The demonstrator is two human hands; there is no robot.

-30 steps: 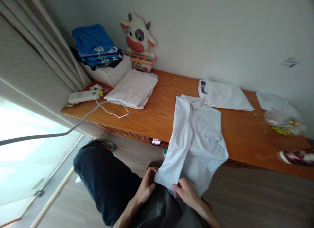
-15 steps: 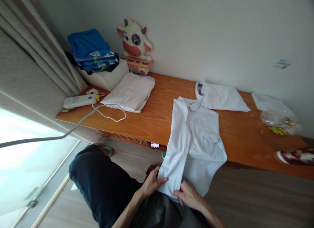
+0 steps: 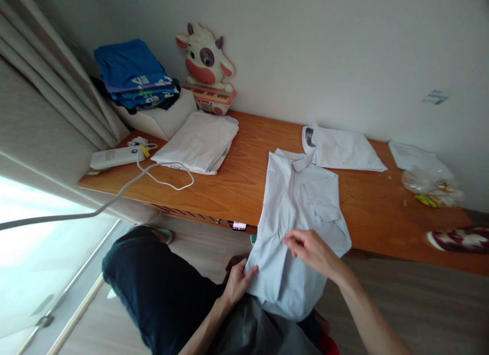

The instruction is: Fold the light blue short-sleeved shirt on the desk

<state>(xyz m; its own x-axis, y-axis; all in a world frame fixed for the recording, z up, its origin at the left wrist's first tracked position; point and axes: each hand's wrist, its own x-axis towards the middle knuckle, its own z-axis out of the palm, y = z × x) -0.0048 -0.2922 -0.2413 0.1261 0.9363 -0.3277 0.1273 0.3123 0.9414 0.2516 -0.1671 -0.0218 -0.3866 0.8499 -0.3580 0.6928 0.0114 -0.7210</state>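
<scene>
A pale blue shirt (image 3: 301,212) lies half over the near edge of the wooden table (image 3: 244,187). The left hand (image 3: 237,282) pinches its lower-left hem; the right hand (image 3: 311,247) rests on the cloth at two o'clock from it. A folded white shirt (image 3: 340,148) lies at twelve o'clock.
</scene>
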